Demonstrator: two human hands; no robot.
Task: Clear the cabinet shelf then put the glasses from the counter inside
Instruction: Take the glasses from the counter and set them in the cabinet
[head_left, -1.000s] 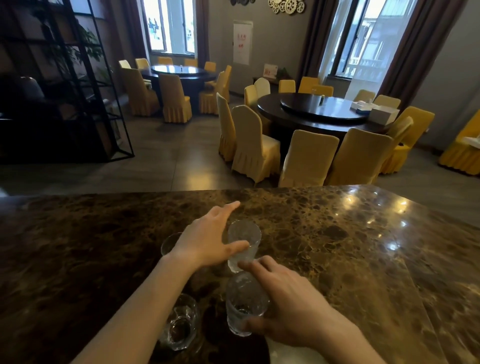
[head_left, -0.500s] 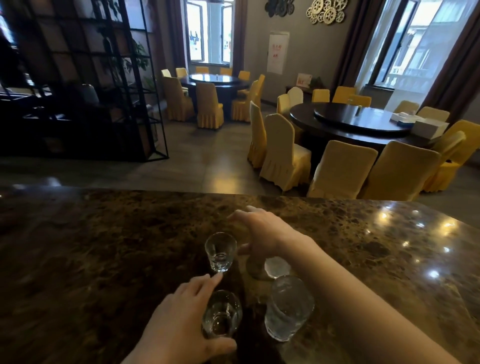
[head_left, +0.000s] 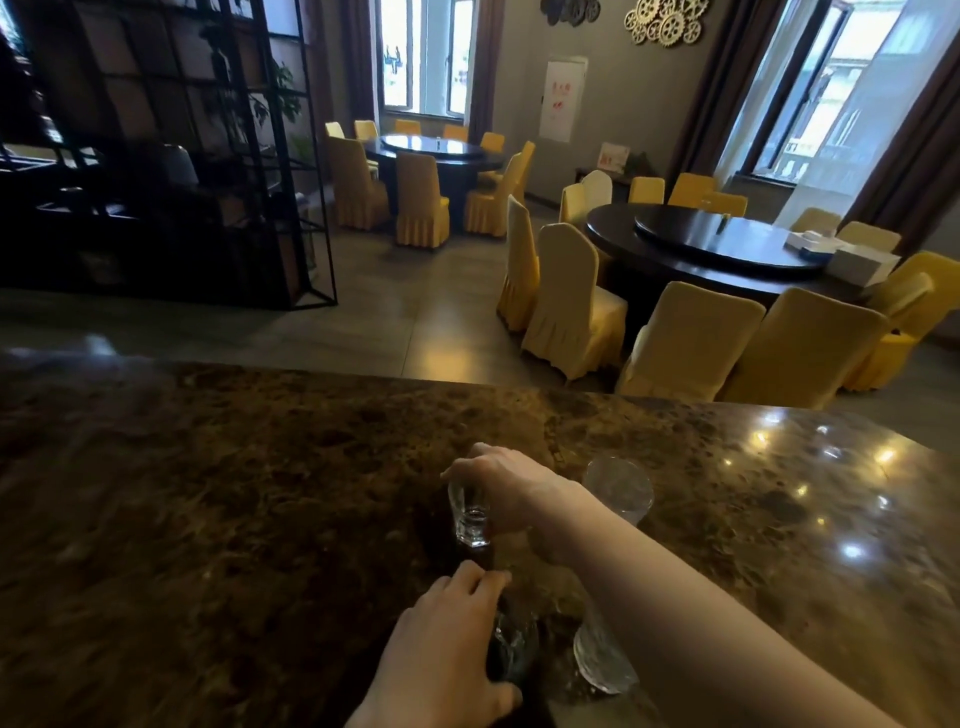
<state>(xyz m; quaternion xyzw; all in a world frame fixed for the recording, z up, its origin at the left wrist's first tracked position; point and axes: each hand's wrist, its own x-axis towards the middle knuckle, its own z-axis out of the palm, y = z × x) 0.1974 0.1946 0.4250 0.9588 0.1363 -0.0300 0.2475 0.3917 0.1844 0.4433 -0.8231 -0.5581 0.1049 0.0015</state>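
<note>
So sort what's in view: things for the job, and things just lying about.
For the job:
small clear shot glass
second small glass
two taller textured tumblers
marble counter

Lying about:
yellow-covered chairs
round dark tables
black metal shelving

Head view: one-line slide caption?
Right hand grips a small glass and left hand another on the marble counter.

Right hand (head_left: 511, 486) gripping small glass (head_left: 470, 519), left hand (head_left: 447, 649) on another glass (head_left: 514, 649), marble counter (head_left: 208, 519)

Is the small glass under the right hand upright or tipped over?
Upright. The small glass stands on its thick base on the counter, mouth up, with the right hand gripping its rim from above.
</note>
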